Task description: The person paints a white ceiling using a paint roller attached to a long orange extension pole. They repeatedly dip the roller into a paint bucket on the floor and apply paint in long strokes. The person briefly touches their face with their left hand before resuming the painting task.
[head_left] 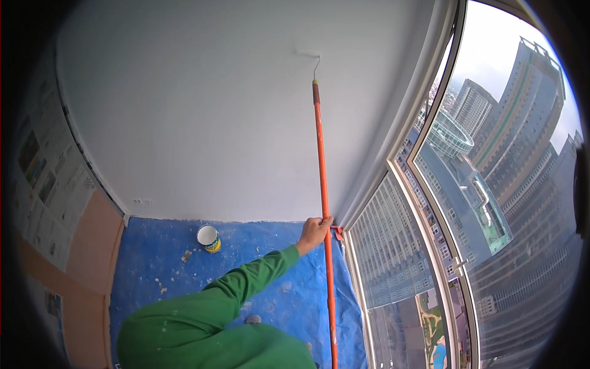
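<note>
My left hand (313, 234) is closed around an orange extension pole (322, 166), about halfway along its visible length. A green sleeve (252, 277) covers that arm, which reaches in from the lower left. At the pole's far end, a paint roller (306, 54) with a bent wire frame meets the white wall (203, 117) high up. Its pale cover nearly blends into the wall. The pole's lower end runs out of the picture at the bottom. My right hand is not in view.
An open paint can (209, 238) stands on the blue floor sheet (160, 258), which carries paint specks and scraps. Tall windows (424, 184) line the right side, with high-rise buildings outside. Printed paper (49, 190) covers part of the left wall. A red piece (337, 232) lies in the right corner.
</note>
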Available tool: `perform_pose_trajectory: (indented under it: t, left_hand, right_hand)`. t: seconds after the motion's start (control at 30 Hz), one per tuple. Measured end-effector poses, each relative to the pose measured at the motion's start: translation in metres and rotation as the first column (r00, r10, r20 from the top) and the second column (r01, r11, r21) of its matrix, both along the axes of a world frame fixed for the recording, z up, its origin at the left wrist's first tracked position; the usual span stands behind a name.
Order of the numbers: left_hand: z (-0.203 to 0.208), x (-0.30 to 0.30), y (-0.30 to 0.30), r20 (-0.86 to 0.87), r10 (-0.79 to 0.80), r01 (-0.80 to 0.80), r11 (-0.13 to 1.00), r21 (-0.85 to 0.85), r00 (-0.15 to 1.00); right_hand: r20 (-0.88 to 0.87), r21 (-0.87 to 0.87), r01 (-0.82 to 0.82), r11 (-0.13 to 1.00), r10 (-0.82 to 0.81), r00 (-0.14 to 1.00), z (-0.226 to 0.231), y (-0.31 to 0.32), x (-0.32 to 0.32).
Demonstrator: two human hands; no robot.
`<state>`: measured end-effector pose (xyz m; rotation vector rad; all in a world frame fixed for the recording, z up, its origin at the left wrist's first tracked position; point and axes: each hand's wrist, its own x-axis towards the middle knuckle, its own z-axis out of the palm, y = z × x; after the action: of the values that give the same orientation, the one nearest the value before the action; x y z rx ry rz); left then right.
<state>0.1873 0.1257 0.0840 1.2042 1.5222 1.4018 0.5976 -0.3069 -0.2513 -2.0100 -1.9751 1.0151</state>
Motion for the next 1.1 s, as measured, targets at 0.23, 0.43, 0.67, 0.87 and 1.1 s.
perform_pose_trajectory:
  t: [0.23,0.43,0.67,0.87,1.1]
  left_hand:
    - [-0.056,0.014,-0.047,0.021,0.036,-0.033,0.990,-0.137,0.999]
    - [-0.029,-0.011,-0.065,0.081,0.076,-0.065,0.989,-0.132,0.994]
    - [-0.026,-0.032,-0.059,0.108,0.058,-0.046,0.993,-0.112,0.992]
    - [0.036,-0.055,-0.021,0.055,0.054,-0.057,0.997,0.042,0.997]
    - [0.135,-0.086,0.018,0.088,0.067,-0.085,0.971,0.225,0.994]
  right_hand:
    - [0.066,-0.212,0.270,0.939,-0.262,0.963,-0.063,-0.086,0.034]
    - [0.022,-0.015,-0.045,0.999,0.045,0.999,-0.074,-0.092,0.026]
    - [-0.124,-0.146,0.168,0.975,-0.187,0.975,-0.031,-0.032,-0.024]
    - [-0.288,-0.090,0.168,0.982,-0.187,0.939,0.046,0.038,-0.078]
    - [-0.505,-0.038,0.140,0.989,-0.140,0.852,0.119,0.108,-0.139]
